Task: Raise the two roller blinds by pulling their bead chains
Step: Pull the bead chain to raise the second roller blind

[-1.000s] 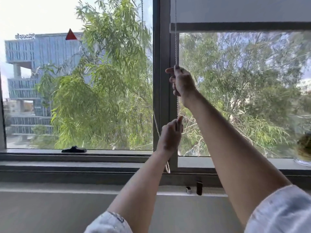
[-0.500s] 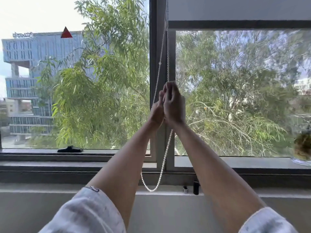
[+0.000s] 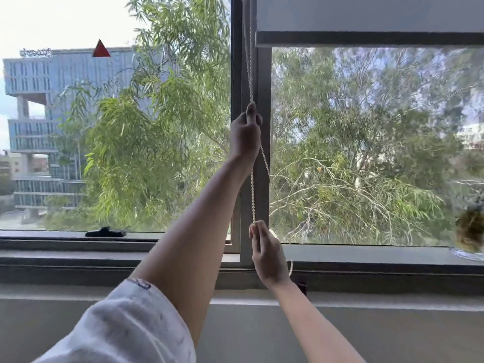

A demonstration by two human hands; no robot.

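Note:
A white bead chain (image 3: 252,189) hangs in front of the dark middle post of the window. My left hand (image 3: 245,134) grips it high up, at mid-window height. Lower down, near the sill, my right hand (image 3: 267,254) is closed on the same chain. The right roller blind (image 3: 366,14) is grey, with a dark bottom bar (image 3: 366,39) near the top of the right pane. No blind shows over the left pane.
The window frame's post (image 3: 263,127) stands right behind the chain. A black window handle (image 3: 104,232) lies on the left sill. A round plant in a glass dish (image 3: 470,235) sits at the right edge of the sill. A grey wall ledge (image 3: 78,292) runs below.
My hands were together at mid height half a second ago. Now my right hand has gone down along the chain toward the sill, while my left hand holds higher up.

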